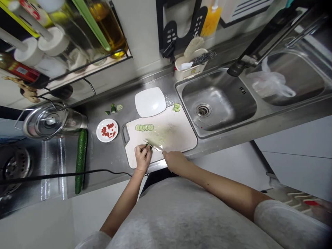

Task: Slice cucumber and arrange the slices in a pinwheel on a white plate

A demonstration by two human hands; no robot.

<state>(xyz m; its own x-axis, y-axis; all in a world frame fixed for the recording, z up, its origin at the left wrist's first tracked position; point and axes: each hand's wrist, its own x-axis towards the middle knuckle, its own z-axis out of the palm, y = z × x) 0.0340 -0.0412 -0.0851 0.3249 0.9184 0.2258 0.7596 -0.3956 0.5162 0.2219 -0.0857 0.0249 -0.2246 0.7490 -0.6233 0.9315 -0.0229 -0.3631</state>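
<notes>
My right hand (175,161) is wrapped round the handle of a knife (155,146), whose blade points left over the white cutting board (178,129). My left hand (142,156), fingers curled, grips a short dark-green piece of cucumber (147,145) against the board's near edge. The blade meets or lies close beside that piece; I cannot tell whether it is cutting in. Farther back on the board is a row of overlapping cucumber slices (144,128). A few more cucumber slices (176,107) lie at its far right corner.
A white square plate (150,102) stands behind the board. To the left are a small plate (107,130) with chopped red bits, cucumber ends (113,109) and a whole cucumber (81,160). A steel sink (218,103) is on the right. A black cable (103,170) crosses at left.
</notes>
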